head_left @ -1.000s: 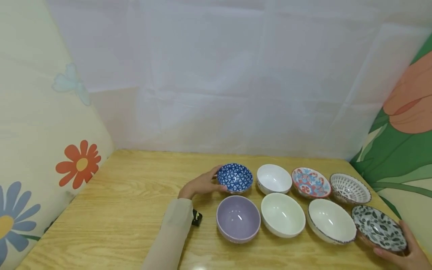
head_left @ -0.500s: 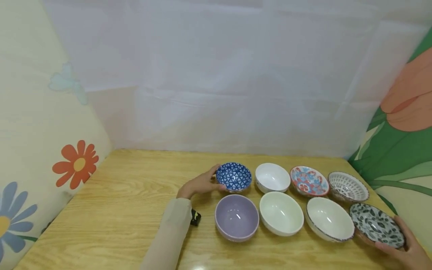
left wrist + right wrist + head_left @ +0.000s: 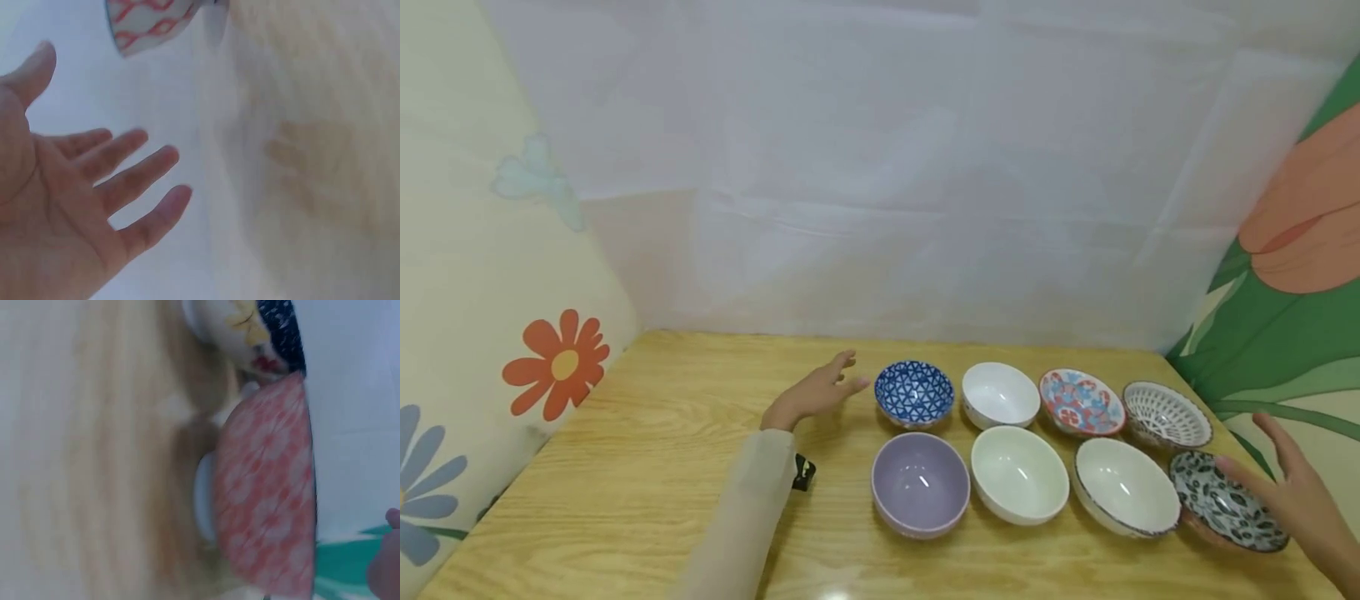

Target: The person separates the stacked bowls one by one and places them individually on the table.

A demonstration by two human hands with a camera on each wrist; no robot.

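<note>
My left hand is held with fingers apart just left of a blue-and-white bowl with a triangle pattern, a gap between them. In the left wrist view, the palm and spread fingers hold nothing, and a bowl's red-latticed outer wall shows above. At the far right, my right hand has thumb and fingers spread and overlaps the right side of a bowl with dark leaves in the head view. The right wrist view shows a pink-flowered bowl wall, with only part of the hand at the right edge.
The back row also holds a white bowl, a red-and-blue patterned bowl and a grey-dashed bowl. In front stand a purple bowl, a pale green bowl and a dark-rimmed cream bowl. All rest on a wooden table.
My left hand has let go of the blue-and-white bowl and drawn back left. My right hand has released the leaf-patterned bowl and lifted off its rim. The bowls stay in their rows.
</note>
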